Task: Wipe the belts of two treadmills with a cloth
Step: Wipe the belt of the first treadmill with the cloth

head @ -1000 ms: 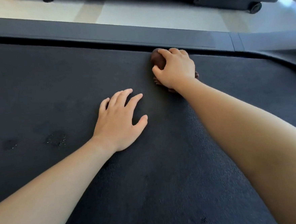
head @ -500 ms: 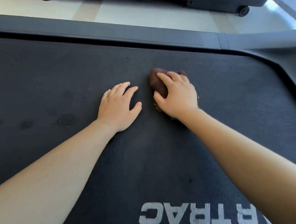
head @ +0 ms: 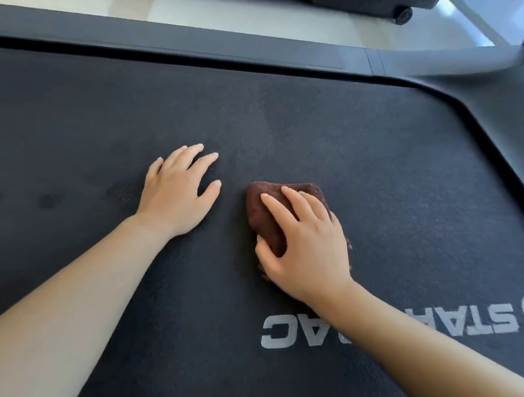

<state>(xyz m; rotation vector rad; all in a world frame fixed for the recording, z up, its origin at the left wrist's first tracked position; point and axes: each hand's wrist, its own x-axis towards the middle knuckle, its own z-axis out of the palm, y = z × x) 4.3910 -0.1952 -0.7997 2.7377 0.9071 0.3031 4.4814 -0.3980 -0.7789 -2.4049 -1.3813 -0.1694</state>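
A dark treadmill belt fills most of the head view. A bunched brown cloth lies on it near the middle. My right hand rests on top of the cloth, with the fingers over it and the thumb curled round its left side. My left hand lies flat on the belt just left of the cloth, fingers spread, holding nothing. White lettering is printed on the belt near my right forearm.
The treadmill's dark side rail runs along the far edge and curves down at the right. Beyond it is a pale floor and the base of a second machine with a small wheel. Faint dark spots mark the belt at left.
My right hand has dragged the cloth from the far rail back toward me across the belt. My left hand stays flat on the belt. The lettering has come into view.
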